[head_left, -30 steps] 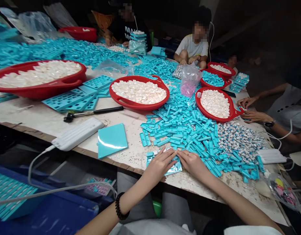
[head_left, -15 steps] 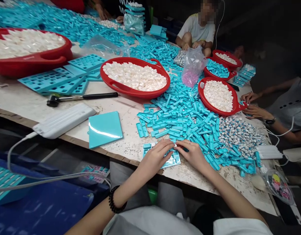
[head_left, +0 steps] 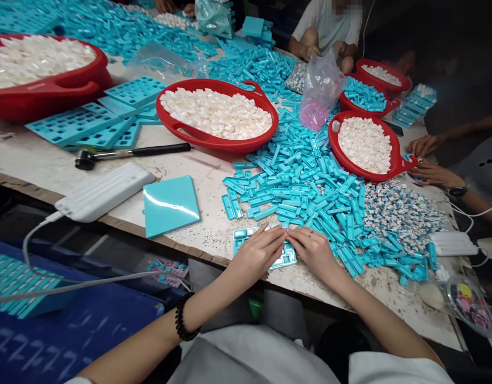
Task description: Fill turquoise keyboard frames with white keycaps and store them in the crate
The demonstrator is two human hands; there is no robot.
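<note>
A turquoise tray with compartments (head_left: pixel 241 238) lies at the table's front edge, partly covered by my hands. My left hand (head_left: pixel 262 246) rests over its middle, fingers bent and pressed together. From the right, my right hand (head_left: pixel 312 248) meets it with thumb and index finger pinched at the tray's upper edge. The fingertips of both hands touch; whatever is between them is too small or hidden to name. Loose turquoise pieces (head_left: pixel 294 194) are heaped just behind the hands. A flat turquoise square plate (head_left: pixel 172 206) lies to the left.
Red baskets of white pieces (head_left: pixel 217 144) stand behind. A hammer (head_left: pixel 140 151) and a white power strip (head_left: pixel 105 194) lie left. Small white-and-blue pieces (head_left: pixel 402 213) are piled right. A person's hands (head_left: pixel 434 173) work at the right edge; another person (head_left: pixel 330 26) sits behind.
The view has shifted slightly, with the far baskets now higher in it. The white piece seen earlier between my fingertips no longer shows. My hands stay together over the tray.
</note>
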